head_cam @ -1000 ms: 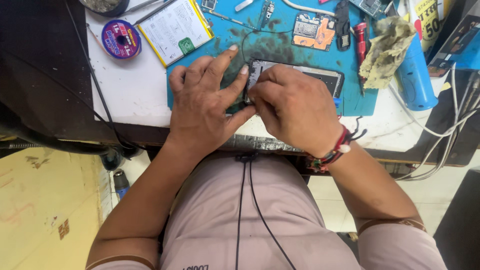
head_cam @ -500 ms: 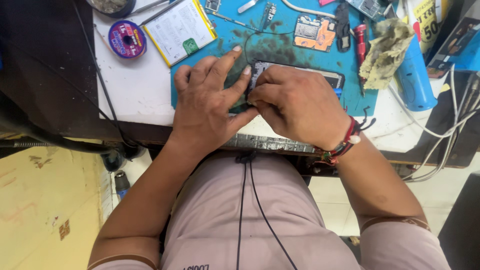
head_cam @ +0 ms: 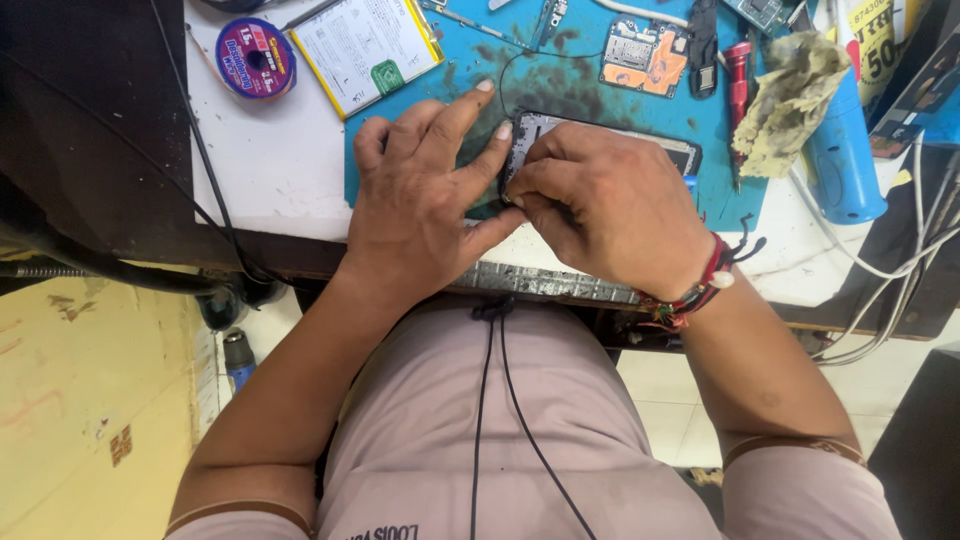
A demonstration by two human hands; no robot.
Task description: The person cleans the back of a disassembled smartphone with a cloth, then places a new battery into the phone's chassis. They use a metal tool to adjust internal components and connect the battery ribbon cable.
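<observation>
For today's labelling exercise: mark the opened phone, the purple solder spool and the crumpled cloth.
opened phone (head_cam: 668,152): head view, on its bare upper right edge.
purple solder spool (head_cam: 256,59): head view, on the top face near the hub.
crumpled cloth (head_cam: 792,88): head view, on its bunched middle.

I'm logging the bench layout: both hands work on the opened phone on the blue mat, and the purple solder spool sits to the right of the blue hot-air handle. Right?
Not quite. The head view shows the purple solder spool at the far left on the white bench, not beside the blue hot-air handle. Left hand and right hand do work on the opened phone on the blue mat.
</observation>
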